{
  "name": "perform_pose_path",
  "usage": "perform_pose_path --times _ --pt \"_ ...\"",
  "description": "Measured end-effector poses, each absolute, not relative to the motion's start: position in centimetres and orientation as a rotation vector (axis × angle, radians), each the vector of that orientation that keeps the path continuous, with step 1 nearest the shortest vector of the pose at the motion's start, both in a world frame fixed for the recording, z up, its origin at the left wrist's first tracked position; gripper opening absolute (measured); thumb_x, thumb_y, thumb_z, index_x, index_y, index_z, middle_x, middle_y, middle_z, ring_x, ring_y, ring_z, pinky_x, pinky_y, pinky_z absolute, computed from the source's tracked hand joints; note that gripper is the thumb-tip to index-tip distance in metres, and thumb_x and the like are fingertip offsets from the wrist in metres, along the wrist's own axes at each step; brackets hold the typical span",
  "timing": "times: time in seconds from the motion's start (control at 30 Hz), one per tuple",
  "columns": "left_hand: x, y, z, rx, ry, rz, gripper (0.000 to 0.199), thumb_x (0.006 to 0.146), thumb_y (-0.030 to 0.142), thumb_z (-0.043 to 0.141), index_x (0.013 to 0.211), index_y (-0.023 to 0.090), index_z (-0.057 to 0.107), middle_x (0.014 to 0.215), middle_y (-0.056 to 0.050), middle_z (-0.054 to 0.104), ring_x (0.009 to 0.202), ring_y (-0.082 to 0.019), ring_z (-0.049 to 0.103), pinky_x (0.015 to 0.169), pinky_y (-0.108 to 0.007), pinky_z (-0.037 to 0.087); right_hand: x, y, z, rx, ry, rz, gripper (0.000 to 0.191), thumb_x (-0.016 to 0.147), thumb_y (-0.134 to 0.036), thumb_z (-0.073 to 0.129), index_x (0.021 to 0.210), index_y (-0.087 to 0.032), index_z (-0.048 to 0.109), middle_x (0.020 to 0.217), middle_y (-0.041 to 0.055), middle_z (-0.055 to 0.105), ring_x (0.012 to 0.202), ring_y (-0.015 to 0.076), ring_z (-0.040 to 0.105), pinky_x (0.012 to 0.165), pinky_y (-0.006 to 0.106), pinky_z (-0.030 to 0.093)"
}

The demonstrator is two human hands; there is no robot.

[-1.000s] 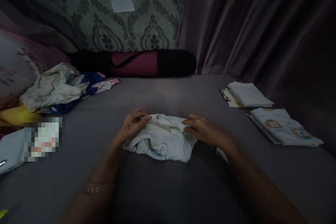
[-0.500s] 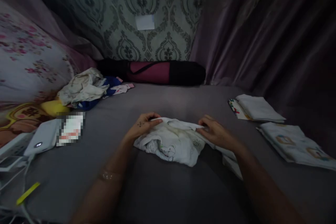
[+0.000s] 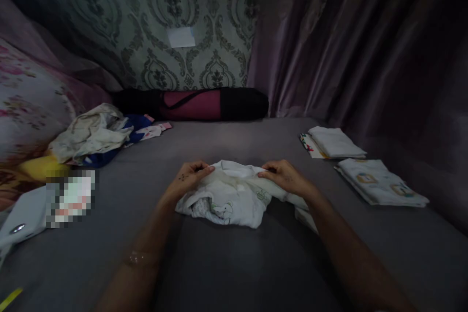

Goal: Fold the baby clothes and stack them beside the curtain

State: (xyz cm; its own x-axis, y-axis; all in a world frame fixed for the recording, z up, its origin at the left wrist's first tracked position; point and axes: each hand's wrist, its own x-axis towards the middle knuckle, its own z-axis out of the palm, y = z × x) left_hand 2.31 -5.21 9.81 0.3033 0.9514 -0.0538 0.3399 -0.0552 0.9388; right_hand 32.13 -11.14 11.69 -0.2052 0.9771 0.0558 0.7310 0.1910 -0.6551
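We hold a white printed baby shirt point(image 3: 230, 200) by its neck end, the garment lying bunched on the grey sheet point(image 3: 237, 258) right in front of us. Our left hand point(image 3: 190, 176) pinches one shoulder beside the round neckline point(image 3: 237, 170), thumb pressed against the fabric; our right hand point(image 3: 283, 176) pinches the other shoulder, so the neckline spans the space between our two narrow grips. Some white fabric trails out beneath our right forearm. To our right, apart from the shirt, lie a folded plain white cloth point(image 3: 338, 142) and, nearer us, a folded cloth with orange-framed prints point(image 3: 382, 183). To our left sit a rumpled clothes pile point(image 3: 97, 131) and a white power bank point(image 3: 31, 212). A maroon-and-black long bag point(image 3: 193, 105) rests along the patterned wall.
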Motion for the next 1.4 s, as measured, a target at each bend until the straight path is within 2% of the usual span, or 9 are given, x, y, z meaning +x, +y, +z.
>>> perform_pose_path --times 0.2,0.43,0.6,0.73,0.93,1.07,1.17,1.33,1.4 --pt "2.6 -5.5 12.8 1.736 1.156 0.822 0.042 0.073 0.057 0.062 0.078 0.016 0.068 0.067 0.0 0.058 0.061 -0.013 0.05 0.052 -0.021 0.036 32.8 -11.7 13.1 -1.488 -1.984 0.645 0.04 0.089 -0.046 0.043 0.081 -0.017 0.069 0.066 -0.0015 0.06 0.06 0.0122 0.049 0.055 0.024 0.035" --pt "2.5 -5.7 17.0 1.831 1.16 0.884 0.04 0.069 0.055 0.068 0.082 0.017 0.07 0.072 -0.001 0.065 0.064 -0.014 0.056 0.055 -0.022 0.04 32.7 -12.3 16.3 -1.541 -1.775 0.516 0.025 0.074 -0.042 0.064 0.074 -0.017 0.067 0.069 -0.0001 0.064 0.064 0.0133 0.054 0.058 0.024 0.038" --pt "3.2 -5.8 19.1 1.856 1.149 1.078 0.042 0.067 0.054 0.07 0.083 0.015 0.07 0.074 -0.003 0.067 0.064 -0.015 0.056 0.056 -0.023 0.04 32.3 -12.2 18.1 -1.445 -1.653 0.35 0.029 0.082 -0.042 0.053 0.081 -0.016 0.066 0.075 0.0035 0.066 0.069 0.0158 0.057 0.063 0.025 0.042" --pt "3.9 -5.4 21.2 1.938 1.183 1.249 0.043 0.071 0.053 0.064 0.089 0.015 0.071 0.079 -0.003 0.068 0.071 -0.017 0.058 0.061 -0.024 0.042 31.9 -12.2 19.7 -1.464 -1.631 0.042 0.031 0.091 -0.039 0.042 0.093 -0.018 0.065 0.081 0.0048 0.068 0.075 0.0185 0.06 0.067 0.028 0.042" --pt "4.0 -5.2 26.3 2.477 1.303 1.503 0.035 0.088 0.044 0.047 0.096 0.018 0.069 0.091 -0.006 0.067 0.091 -0.021 0.059 0.077 -0.026 0.042 31.5 -12.2 25.5 -1.519 -1.685 -0.516 0.04 0.098 -0.045 0.031 0.105 -0.021 0.062 0.103 0.0094 0.067 0.093 0.0237 0.061 0.072 0.03 0.041" --pt "3.0 -4.8 29.6 2.659 1.346 1.678 0.037 0.093 0.043 0.04 0.116 0.021 0.06 0.101 -0.007 0.067 0.101 -0.022 0.058 0.078 -0.026 0.04 31.5 -12.1 30.3 -1.484 -1.663 -0.751 0.046 0.098 -0.051 0.028 0.103 -0.019 0.061 0.098 0.0099 0.067 0.088 0.023 0.061 0.065 0.028 0.038" --pt "1.9 -3.6 31.4 2.744 1.364 1.674 0.037 0.094 0.043 0.039 0.116 0.023 0.06 0.098 -0.008 0.067 0.096 -0.023 0.06 0.076 -0.027 0.04 31.9 -11.9 32.6 -1.454 -1.671 -0.776 0.047 0.097 -0.054 0.03 0.101 -0.019 0.06 0.089 0.0107 0.067 0.083 0.0223 0.061 0.063 0.028 0.036" --pt "0.2 -0.8 32.4 2.878 1.19 0.943 0.027 0.084 0.049 0.051 0.087 0.024 0.063 0.064 -0.001 0.058 0.064 -0.018 0.056 0.059 -0.023 0.036 33.3 -9.9 33.7 -1.389 -2.108 -0.384 0.035 0.092 -0.051 0.044 0.088 -0.022 0.063 0.073 0.0035 0.065 0.069 0.0182 0.059 0.06 0.026 0.035" --pt "0.0 -0.1 32.4 2.815 1.171 1.034 0.034 0.088 0.051 0.043 0.091 0.023 0.061 0.067 0.0 0.057 0.064 -0.016 0.054 0.059 -0.022 0.036 33.9 -8.8 33.8 -1.302 -2.058 -0.297 0.034 0.092 -0.048 0.043 0.089 -0.021 0.063 0.075 0.0019 0.065 0.069 0.0166 0.058 0.061 0.026 0.036"
